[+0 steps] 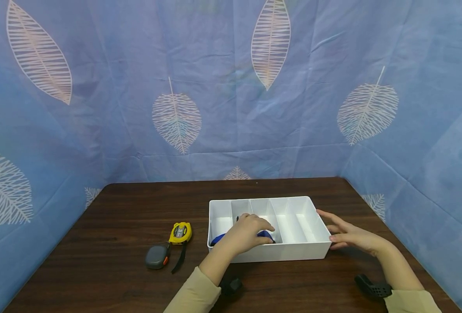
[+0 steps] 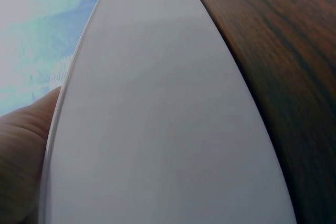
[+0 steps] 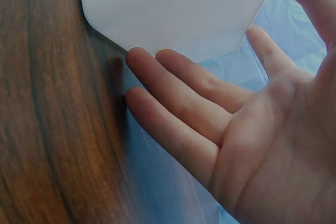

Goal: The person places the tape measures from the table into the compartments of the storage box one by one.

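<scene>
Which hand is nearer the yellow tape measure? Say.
Left. The left hand is over the white box, right of the yellow tape measure; the right hand is farther, at the box's right end.

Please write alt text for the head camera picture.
A person's left hand reaches into a divided white tray, over something blue; the right hand touches the tray's right end. To its left lie a yellow tape measure and a grey gadget.

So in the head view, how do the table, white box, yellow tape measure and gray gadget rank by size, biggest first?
1. Table
2. White box
3. Yellow tape measure and gray gadget: they look about alike, and the gray one sits slightly nearer the camera, so I can't rank them.
</scene>
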A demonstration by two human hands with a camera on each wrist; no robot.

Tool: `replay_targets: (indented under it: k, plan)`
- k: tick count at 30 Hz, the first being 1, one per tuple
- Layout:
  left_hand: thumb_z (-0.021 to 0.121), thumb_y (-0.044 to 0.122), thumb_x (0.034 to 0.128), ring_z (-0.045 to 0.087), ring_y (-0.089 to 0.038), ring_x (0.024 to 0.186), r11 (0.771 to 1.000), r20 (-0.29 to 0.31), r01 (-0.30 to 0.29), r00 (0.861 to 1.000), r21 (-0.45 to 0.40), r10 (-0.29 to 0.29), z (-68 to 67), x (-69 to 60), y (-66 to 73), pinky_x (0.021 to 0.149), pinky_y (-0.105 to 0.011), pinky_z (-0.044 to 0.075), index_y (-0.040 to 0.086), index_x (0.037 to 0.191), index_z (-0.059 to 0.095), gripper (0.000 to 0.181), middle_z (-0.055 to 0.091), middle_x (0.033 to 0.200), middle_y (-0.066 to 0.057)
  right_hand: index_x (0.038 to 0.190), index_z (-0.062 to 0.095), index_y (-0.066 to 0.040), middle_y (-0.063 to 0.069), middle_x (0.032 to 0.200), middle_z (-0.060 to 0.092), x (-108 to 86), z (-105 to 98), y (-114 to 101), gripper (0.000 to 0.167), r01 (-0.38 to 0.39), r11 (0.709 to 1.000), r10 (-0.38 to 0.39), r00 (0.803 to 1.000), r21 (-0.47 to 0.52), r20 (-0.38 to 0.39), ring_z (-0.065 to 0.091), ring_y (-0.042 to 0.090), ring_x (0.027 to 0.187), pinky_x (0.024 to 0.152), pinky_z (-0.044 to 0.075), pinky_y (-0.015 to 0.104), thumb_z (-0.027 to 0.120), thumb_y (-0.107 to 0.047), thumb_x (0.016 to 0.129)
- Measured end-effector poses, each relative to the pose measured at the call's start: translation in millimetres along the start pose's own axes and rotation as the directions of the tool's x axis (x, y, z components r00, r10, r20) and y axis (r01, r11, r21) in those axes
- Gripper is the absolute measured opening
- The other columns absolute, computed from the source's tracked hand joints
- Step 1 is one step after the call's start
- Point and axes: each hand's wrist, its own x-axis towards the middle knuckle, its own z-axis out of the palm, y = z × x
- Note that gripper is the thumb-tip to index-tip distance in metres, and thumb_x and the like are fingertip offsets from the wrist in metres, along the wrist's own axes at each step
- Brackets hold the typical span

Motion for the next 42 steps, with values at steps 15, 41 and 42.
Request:
replay_targets:
  k: [15, 41, 42]
  plan:
    - [0.067, 0.038, 0.089, 0.049, -0.013, 0.121, 0.999, -0.014, -0.027, 1.0, 0.031, 0.027, -0.2, -0.9, -1.1, 0.105, -0.042, 0.033, 0.021, 0.12, 0.069, 0.036, 0.061, 0.125, 0.008, 0.155, -0.005, -0.019, 0.038, 0.147, 0.015, -1.1, 0.3, -0.7, 0.073, 0.007, 1.0, -0.007, 1.0, 0.001, 0.003, 0.049, 0.031, 0.121, 0.09, 0.045, 0.049, 0.043, -0.009, 0.1]
    - [0.061, 0.048, 0.0907, 0.041, -0.015, 0.13, 0.995, -0.036, -0.03, 0.999, 0.09, 0.034, -9.6, -6.4, -2.1, 0.107, -0.044, 0.029, 0.022, 0.127, 0.064, 0.044, 0.054, 0.135, 0.006, 0.154, -0.007, -0.016, 0.036, 0.146, 0.021, -1.4, 2.0, -5.3, 0.073, 0.018, 1.0, -0.018, 1.0, -0.002, 0.014, 0.05, 0.031, 0.121, 0.09, 0.045, 0.05, 0.042, -0.009, 0.1]
    - [0.061, 0.048, 0.0908, 0.041, -0.015, 0.13, 0.996, -0.035, -0.029, 0.999, 0.089, 0.032, -10.5, -7.2, -2.5, 0.107, -0.045, 0.029, 0.022, 0.127, 0.064, 0.044, 0.054, 0.135, 0.006, 0.154, -0.006, -0.017, 0.036, 0.146, 0.021, -1.3, 2.1, -5.3, 0.073, 0.019, 1.0, -0.019, 1.0, -0.001, 0.015, 0.05, 0.031, 0.121, 0.091, 0.045, 0.05, 0.042, -0.009, 0.1]
